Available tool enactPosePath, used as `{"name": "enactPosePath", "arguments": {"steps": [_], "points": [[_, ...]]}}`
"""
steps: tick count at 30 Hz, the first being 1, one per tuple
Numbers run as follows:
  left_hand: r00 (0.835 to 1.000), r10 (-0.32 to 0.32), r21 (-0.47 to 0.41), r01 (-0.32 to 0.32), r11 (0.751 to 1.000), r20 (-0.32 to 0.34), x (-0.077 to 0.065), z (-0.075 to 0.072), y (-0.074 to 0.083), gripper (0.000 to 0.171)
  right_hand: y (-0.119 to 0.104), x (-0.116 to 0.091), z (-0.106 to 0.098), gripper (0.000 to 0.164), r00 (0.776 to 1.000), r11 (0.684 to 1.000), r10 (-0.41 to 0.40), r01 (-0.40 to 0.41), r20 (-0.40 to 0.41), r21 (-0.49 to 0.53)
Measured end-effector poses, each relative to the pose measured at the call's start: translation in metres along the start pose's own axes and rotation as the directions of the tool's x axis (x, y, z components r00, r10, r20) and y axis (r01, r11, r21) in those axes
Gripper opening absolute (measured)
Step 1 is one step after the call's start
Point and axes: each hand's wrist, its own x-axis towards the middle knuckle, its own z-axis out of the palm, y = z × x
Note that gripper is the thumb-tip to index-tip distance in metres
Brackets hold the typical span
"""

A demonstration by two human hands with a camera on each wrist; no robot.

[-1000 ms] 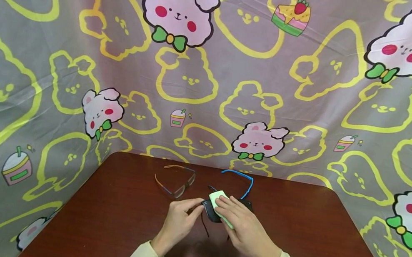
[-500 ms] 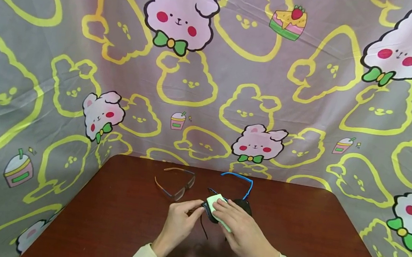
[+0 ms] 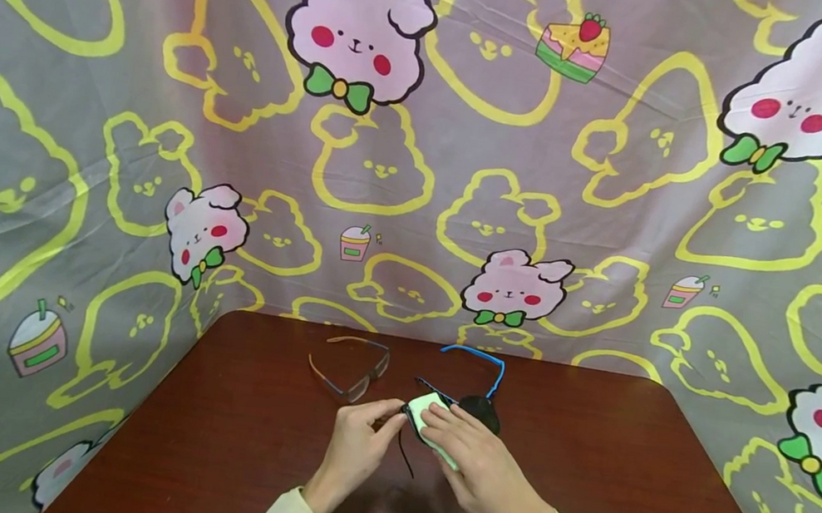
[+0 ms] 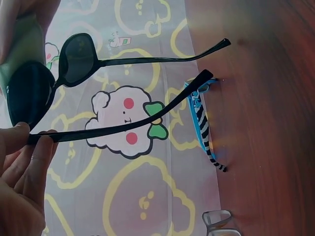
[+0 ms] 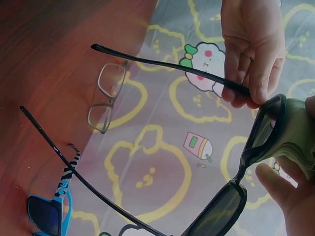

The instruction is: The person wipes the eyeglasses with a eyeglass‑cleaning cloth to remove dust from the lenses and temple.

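Black-framed sunglasses (image 3: 479, 412) with dark lenses are held up over the table, temples unfolded. My left hand (image 3: 362, 439) pinches them at the hinge end of one temple, between thumb and fingers, as the left wrist view shows. Against the outer face of the nearer lens lies a folded pale green cloth (image 3: 428, 413), which my right hand (image 3: 483, 465) holds with its fingers laid over it. In the right wrist view the thumb sits below the cloth (image 5: 293, 137), near the lens rim. The cloth covers most of that lens in the head view.
Behind the sunglasses, blue-framed glasses (image 3: 498, 374) with a zebra-striped temple lie on the brown table (image 3: 585, 459). Clear-lensed glasses (image 3: 360, 385) with orange-tipped temples lie to their left. A grey patterned curtain (image 3: 407, 147) encloses the table's back and sides.
The right hand and cloth have shifted slightly left and down across the lens, and more of the lens is covered. The left hand keeps its grip; the sunglasses have tilted a little.
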Motion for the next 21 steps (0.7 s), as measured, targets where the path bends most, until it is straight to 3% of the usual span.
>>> {"name": "enactPosePath", "arguments": {"steps": [7, 21], "points": [[0.999, -0.03, 0.008, 0.03, 1.0, -0.025, 0.0006, -0.0001, -0.0016, 0.011, -0.0002, -0.0012, 0.0003, 0.029, 0.999, 1.0, -0.027, 0.027, -0.025, 0.006], [0.999, 0.035, 0.01, -0.035, 0.999, -0.034, 0.0028, -0.0041, -0.0029, 0.011, 0.0028, -0.0099, -0.002, 0.034, 0.991, 0.988, -0.117, 0.11, -0.059, -0.11]]}}
